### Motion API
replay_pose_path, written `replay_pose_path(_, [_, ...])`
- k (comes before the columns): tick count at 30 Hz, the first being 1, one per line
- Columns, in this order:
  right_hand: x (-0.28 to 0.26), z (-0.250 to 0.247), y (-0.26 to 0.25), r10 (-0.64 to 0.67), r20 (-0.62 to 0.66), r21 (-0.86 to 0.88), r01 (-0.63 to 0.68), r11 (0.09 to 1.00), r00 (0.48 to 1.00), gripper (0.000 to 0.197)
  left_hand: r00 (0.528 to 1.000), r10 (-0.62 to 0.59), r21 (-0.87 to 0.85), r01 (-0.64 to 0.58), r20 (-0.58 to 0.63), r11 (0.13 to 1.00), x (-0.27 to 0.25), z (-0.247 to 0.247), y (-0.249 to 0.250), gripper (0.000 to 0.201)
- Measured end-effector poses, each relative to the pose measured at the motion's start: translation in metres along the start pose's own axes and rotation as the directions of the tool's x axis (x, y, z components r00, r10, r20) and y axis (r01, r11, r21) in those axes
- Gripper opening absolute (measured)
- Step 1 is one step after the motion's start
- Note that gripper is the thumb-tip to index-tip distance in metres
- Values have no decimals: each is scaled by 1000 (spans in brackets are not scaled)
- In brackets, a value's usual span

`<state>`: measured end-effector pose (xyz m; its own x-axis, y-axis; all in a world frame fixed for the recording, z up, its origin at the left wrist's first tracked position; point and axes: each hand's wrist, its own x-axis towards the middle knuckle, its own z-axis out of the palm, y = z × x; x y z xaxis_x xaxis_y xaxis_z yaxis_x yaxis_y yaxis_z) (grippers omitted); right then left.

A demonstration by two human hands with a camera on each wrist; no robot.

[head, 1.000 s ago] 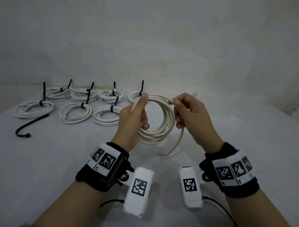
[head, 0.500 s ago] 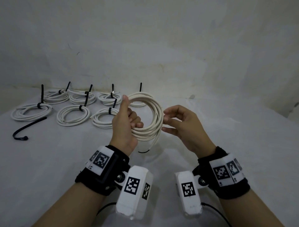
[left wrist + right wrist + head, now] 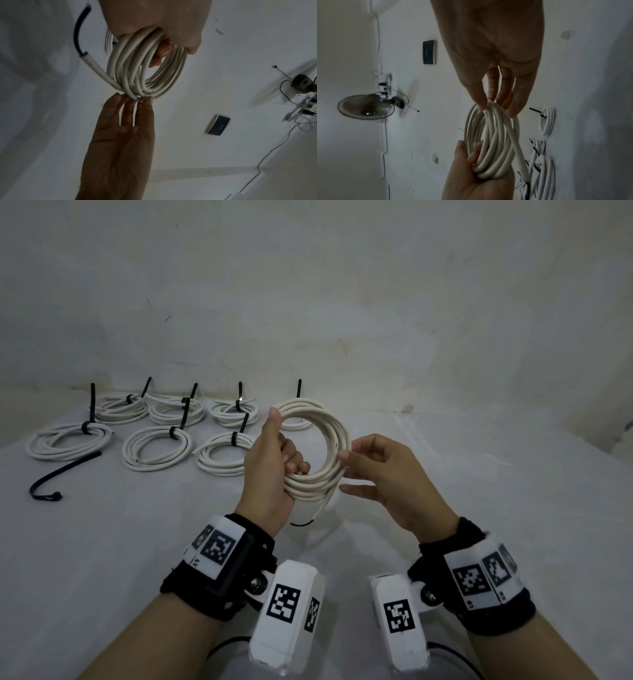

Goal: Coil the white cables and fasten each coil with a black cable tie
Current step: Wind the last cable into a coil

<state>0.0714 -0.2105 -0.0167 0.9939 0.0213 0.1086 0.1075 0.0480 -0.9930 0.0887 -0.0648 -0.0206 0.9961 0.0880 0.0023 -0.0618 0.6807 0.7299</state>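
White cable coil (image 3: 317,453) gripped in left hand (image 3: 270,470), right fingers (image 3: 346,455) extended touching it, tied coils (image 3: 156,448) behind

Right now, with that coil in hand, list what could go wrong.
1. The untied white cable coil is gripped only by the left hand; the right hand merely touches it with its fingertips, so loops may spring apart.
2. The loose black cable tie lies far left; reaching it may loosen the grip.
3. The dangling cable end could uncoil.
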Motion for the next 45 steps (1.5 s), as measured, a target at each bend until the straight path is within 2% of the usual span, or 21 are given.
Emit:
replay_pose_path(3, [-2,2,1,-19,-21,-120,17,993,1000,24,999,38,47,-39,19,998,-1,1,-1,41])
replay_pose_path(5, [-2,3,3,-23,-46,-138,16,990,999,25,998,43,64,-45,36,997,-1,1,-3,42])
replay_pose_path(11, [3,0,6,38,-55,87,-33,996,998,17,995,-6,22,4,101,1000,2,-1,-2,43])
replay_pose_path(15, [4,-4,5,-43,-30,61,45,997,999,13,989,-24,21,21,145,1000,3,-1,-1,43])
replay_pose_path(18, [4,-4,3,-143,-76,-45,139,989,987,7,989,-19,-8,21,147,1000,2,0,-1,42])
replay_pose_path(21, [6,1,5,-242,-122,-169,220,961,962,19,987,0,-40,6,159,999,1,1,0,43])
replay_pose_path(23, [9,6,5,-221,-120,-101,209,973,968,28,986,20,-63,-10,165,998,0,3,0,43])
replay_pose_path(26, [15,17,-2,-85,-9,191,85,978,996,41,986,34,-98,-18,162,995,-1,4,1,43])
replay_pose_path(28, [18,23,-8,-91,38,186,82,979,995,39,989,27,-63,-18,148,998,-1,3,1,45])
replay_pose_path(31, [20,30,-11,-166,27,135,161,978,986,26,993,9,0,-9,120,1000,1,1,2,48])
replay_pose_path(37, [20,23,-1,-213,-47,102,217,971,976,30,989,-8,198,-22,149,980,3,-3,1,42])
replay_pose_path(39, [19,17,-1,-219,-24,17,220,975,975,30,981,35,271,-87,192,959,4,-5,5,37])
replay_pose_path(40, [18,15,-2,-221,-3,-25,221,975,975,30,972,85,341,-157,219,927,4,-7,8,38])
replay_pose_path(42, [16,15,-2,-222,31,-75,224,972,975,30,934,199,491,-329,298,807,4,-9,12,47])
replay_pose_path(45, [14,16,-3,-222,49,-67,225,972,974,29,853,276,565,-505,444,653,3,-11,17,38])
